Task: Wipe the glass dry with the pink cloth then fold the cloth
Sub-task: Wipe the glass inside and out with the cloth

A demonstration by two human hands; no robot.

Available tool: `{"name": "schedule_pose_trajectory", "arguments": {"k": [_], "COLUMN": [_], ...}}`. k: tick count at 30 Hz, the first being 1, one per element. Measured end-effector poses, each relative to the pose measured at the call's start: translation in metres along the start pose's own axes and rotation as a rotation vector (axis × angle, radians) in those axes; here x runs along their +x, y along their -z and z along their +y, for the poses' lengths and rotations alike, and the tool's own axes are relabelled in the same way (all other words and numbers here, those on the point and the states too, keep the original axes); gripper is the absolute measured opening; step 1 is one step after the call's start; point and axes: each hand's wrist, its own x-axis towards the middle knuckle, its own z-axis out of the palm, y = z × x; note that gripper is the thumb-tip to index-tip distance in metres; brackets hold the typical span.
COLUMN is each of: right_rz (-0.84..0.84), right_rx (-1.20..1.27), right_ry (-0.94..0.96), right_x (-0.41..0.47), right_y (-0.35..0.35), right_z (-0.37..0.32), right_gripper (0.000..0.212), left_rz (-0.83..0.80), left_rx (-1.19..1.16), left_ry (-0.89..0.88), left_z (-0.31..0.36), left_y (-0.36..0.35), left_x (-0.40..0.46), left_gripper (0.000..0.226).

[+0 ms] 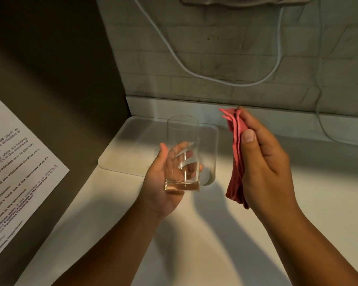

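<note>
Head view, left hand point(163, 182) fingers holding clear upright glass point(183, 155), right hand point(265, 162) gripping bunched pink cloth point(235, 162)

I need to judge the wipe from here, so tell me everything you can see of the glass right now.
The glass is a clear, straight-sided tumbler with a thick base, empty as far as can be seen. It is held upright above the white counter, its mouth up, in front of a pale tray. The left hand grips its lower part, fingers showing through the wall. The pink cloth, bunched in the right hand, does not touch it. Wetness cannot be told.
</note>
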Motion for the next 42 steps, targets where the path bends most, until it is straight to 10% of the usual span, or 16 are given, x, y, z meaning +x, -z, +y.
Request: {"name": "schedule_pose_trajectory", "arguments": {"k": [8,16,25,34,42], "right_rz": [-0.034,-0.237,-0.148,-0.312,-0.212], "right_rx": [-0.108,-0.804,-0.27,-0.497,-0.217], "right_ry": [0.091,0.358,-0.04,0.205,0.057], "right_x": [-0.009,-0.028,0.017,-0.013,0.013], "right_y": [-0.003,-0.04,-0.041,-0.056,-0.059], "right_z": [0.005,-0.003,0.028,0.02,0.031], "right_gripper": [0.041,0.049,0.043,0.042,0.041], "left_rz": [0.028,0.03,0.057,0.14,0.102], "left_rx": [0.093,0.175,0.067,0.149,0.215], "left_ry": [-0.079,-0.023,-0.067,-0.137,-0.169], "left_z": [-0.003,-0.018,-0.003,0.003,0.003], "left_y": [-0.006,-0.002,-0.017,-0.003,-0.018], "left_x": [-0.004,-0.004,-0.003,0.002,-0.005], "left_gripper": [0.072,0.047,0.075,0.061,0.074]}}
